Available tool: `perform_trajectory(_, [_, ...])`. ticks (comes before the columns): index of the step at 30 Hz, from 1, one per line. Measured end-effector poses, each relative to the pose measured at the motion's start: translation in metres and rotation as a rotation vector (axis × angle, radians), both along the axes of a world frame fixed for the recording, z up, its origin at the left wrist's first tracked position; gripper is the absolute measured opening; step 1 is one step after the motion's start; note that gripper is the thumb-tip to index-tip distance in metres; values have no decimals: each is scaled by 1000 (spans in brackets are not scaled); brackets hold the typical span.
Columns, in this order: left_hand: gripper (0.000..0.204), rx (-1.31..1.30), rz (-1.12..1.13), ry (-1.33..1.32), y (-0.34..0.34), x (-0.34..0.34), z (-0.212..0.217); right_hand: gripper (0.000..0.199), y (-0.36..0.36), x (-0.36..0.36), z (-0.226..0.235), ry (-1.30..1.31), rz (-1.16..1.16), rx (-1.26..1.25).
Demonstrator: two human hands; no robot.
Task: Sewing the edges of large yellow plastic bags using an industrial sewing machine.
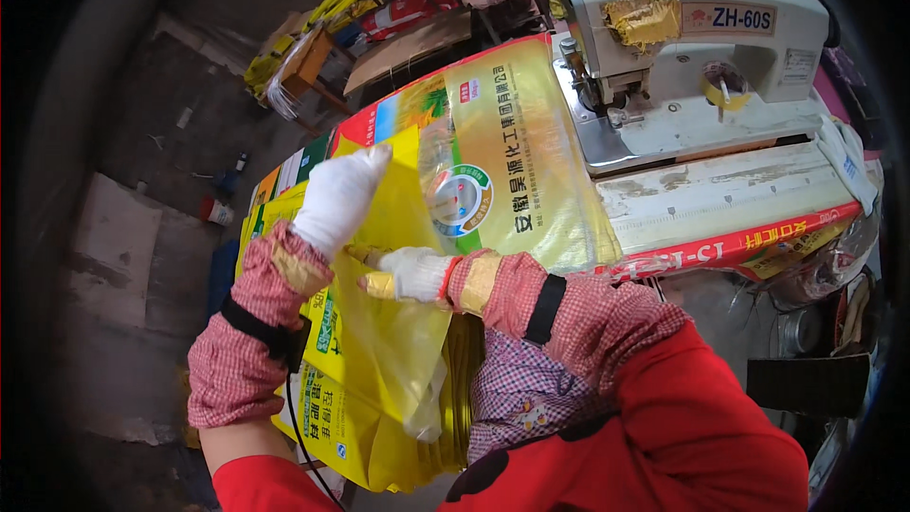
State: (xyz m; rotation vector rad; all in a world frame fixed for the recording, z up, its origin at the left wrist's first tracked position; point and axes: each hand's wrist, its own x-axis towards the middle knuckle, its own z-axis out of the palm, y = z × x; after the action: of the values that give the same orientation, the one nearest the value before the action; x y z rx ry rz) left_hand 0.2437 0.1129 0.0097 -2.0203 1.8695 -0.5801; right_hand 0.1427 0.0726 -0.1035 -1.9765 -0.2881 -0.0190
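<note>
Pinching the yellow bag (374, 351) near its upper edge, probably to keep it raised, the left hand (343, 197) looks closed; the right hand (408, 275), half-curled, meets its face, grip unclear. The bag lies over uncountable stacked bags (460, 384), left of one sewing machine (763, 71); both hands wear white gloves.

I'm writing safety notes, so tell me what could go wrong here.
The thin yellow bag at the left hand and right hand could crease or tear if pulled unevenly. The black cord beside the left sleeve might snag on the yellow stack beneath.
</note>
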Motion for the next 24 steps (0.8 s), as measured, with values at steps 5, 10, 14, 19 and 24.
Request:
perform_trajectory(5, [26,150,294,-262,-46,12,15,52,-7,32,-35,15,-26,-311])
perform_trajectory(10, [8,-30,36,-721,-120,18,69,29,38,24,-84,-410,279,-754])
perform_trajectory(14, [12,-318,72,-557,-195,-7,92,26,6,2,-101,-326,91,-752])
perform_trajectory(19, [18,-70,236,-380,-224,-19,71,21,-50,-57,-134,-154,-216,-729])
perform_trajectory(24, [22,-1,166,-406,-234,-28,62,36,-127,-174,-34,-26,-1012,-113])
